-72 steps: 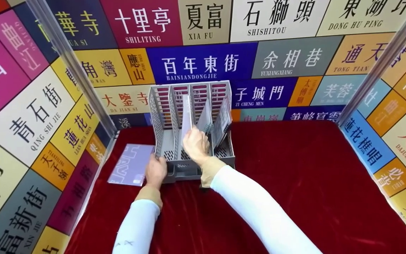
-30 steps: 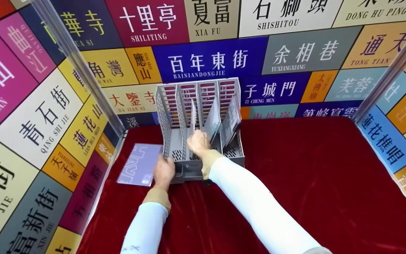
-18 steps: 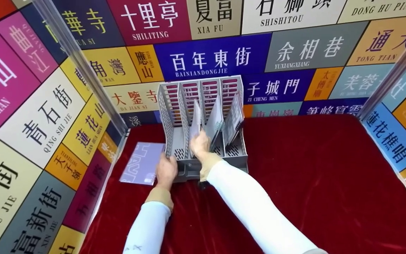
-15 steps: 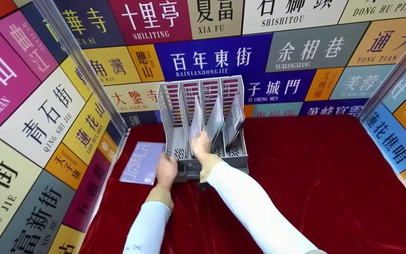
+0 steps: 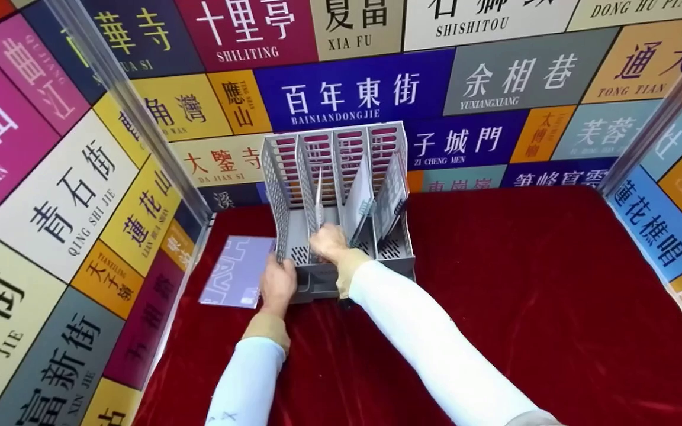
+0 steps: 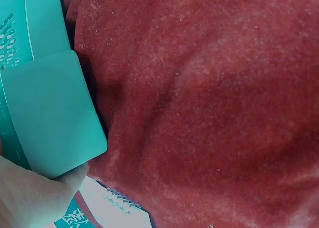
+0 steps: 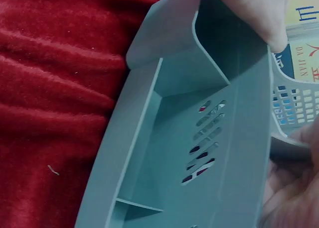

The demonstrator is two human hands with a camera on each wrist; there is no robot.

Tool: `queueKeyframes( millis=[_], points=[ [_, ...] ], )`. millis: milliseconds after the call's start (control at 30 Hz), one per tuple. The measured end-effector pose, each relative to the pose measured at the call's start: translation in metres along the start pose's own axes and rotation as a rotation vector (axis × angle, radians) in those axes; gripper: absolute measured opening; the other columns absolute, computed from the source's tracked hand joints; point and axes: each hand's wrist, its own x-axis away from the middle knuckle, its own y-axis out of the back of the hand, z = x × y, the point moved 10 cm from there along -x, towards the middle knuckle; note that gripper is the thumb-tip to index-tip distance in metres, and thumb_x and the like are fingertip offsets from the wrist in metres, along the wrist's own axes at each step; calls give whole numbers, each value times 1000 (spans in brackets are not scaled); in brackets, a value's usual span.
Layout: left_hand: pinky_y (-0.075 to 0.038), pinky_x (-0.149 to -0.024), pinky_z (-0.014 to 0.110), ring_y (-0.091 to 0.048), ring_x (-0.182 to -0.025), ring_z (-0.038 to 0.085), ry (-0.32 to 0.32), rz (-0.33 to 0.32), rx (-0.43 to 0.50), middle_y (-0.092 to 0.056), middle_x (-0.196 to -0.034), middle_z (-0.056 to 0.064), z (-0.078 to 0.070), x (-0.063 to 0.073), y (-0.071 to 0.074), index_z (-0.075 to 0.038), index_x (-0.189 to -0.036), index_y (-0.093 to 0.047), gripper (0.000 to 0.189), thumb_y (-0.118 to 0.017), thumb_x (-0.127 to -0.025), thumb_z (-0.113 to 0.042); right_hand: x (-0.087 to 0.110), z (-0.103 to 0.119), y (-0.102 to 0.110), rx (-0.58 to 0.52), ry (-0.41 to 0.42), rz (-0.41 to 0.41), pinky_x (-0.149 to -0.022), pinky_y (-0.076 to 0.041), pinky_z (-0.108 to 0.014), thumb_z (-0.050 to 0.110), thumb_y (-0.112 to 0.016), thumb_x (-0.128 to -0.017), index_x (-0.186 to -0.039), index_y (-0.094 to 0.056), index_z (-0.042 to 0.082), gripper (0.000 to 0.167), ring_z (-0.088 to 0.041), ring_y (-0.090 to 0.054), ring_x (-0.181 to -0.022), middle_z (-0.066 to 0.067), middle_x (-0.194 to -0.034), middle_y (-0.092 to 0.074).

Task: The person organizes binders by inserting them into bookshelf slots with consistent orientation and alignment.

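A grey file rack [image 5: 350,275] with upright compartments stands on the red cloth in the head view. My left hand [image 5: 277,281] grips its front left corner; in the left wrist view the thumb [image 6: 75,178] lies against the corner. My right hand [image 5: 328,242] reaches into the second compartment from the left and holds a thin notebook [image 5: 319,198], which stands edge-on near the left divider. Its lower part is hidden by the hand. A purple notebook [image 5: 237,272] with large outlined letters lies flat beside the rack, next to the left hand.
Notebooks stand leaning in the third compartment [image 5: 359,198] and the fourth compartment [image 5: 391,201]. The rack's front has a shallow divided tray [image 7: 184,138]. Sign-printed walls [image 5: 353,94] close off the back and sides. Red cloth [image 5: 524,284] spreads to the right.
My right hand has moved slightly left and down with the notebook, which has swung from showing its face to edge-on, nearer the left divider. The left hand keeps its hold on the rack.
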Motion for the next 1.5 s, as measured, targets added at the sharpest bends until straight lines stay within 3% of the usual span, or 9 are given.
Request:
queueKeyframes(
  millis=[233,367,467,600,733,933,1167,1400,1500],
  points=[
    [-57,-89,65,-73,-105,57,8,-10,-22,-79,-117,28,15,-5,-15,-6,-129,-65,48,-44,-100,-38,-20,-17,-16,18,-12,32,-44,-58,-29,30,-62,-105,-89,-74,10,28,-13,-67,-41,0,-58,-71],
    [-57,-97,66,-72,-111,58,52,44,-9,-76,-126,32,-17,13,7,-2,-135,-63,46,-46,-104,-31,-28,-27,-18,-194,-85,64,-51,-65,-36,33,-65,-108,-100,-75,7,29,-18,-75,-49,-5,-68,-77],
    [-55,-102,67,-71,-113,60,72,73,4,-74,-130,35,-39,27,23,3,-136,-61,43,-48,-106,-26,3,-15,5,-228,-118,17,-57,-68,-39,32,-65,-111,-112,-77,5,29,-19,-75,-53,-12,-83,-82],
    [-56,-99,66,-71,-111,60,14,35,52,-76,-125,34,-27,18,13,2,-130,-63,43,-48,-104,-28,34,0,32,-115,-93,-110,-67,-68,-41,32,-57,-114,-113,-78,8,32,-21,-74,-57,-12,-94,-83],
    [-56,-96,66,-71,-111,61,-23,10,52,-76,-122,34,-16,8,3,2,-130,-64,47,-48,-101,-32,15,-10,24,-104,-55,-175,-63,-65,-38,27,-56,-109,-108,-76,9,26,-23,-76,-61,-12,-93,-82],
    [-54,-100,69,-69,-118,63,24,46,13,-75,-126,36,-35,19,14,6,-131,-62,44,-49,-102,-24,39,-3,30,-463,-189,-8,-49,-64,-37,9,-56,-106,-129,-66,-2,27,-24,-72,-49,-21,-89,-77],
    [-55,-92,67,-70,-109,62,5,23,-26,-76,-120,33,-14,8,2,1,-123,-63,42,-49,-99,-30,59,7,35,-421,-210,76,-57,-66,-30,6,-55,-107,-128,-67,-3,26,-16,-73,-52,-25,-106,-82],
    [-55,-103,68,-70,-116,60,64,83,40,-74,-130,34,-28,18,18,4,-133,-61,44,-50,-103,-25,73,14,30,-547,-137,248,-85,-71,-38,-4,-47,-102,-134,-55,-9,34,-41,-86,-107,-39,-139,-69],
    [-55,-107,65,-71,-120,58,76,86,13,-74,-134,34,-32,22,25,3,-137,-61,44,-48,-105,-25,78,15,33,-551,-95,299,-89,-70,-38,-3,-48,-103,-136,-55,-12,35,-41,-85,-111,-41,-143,-66]
  ],
)
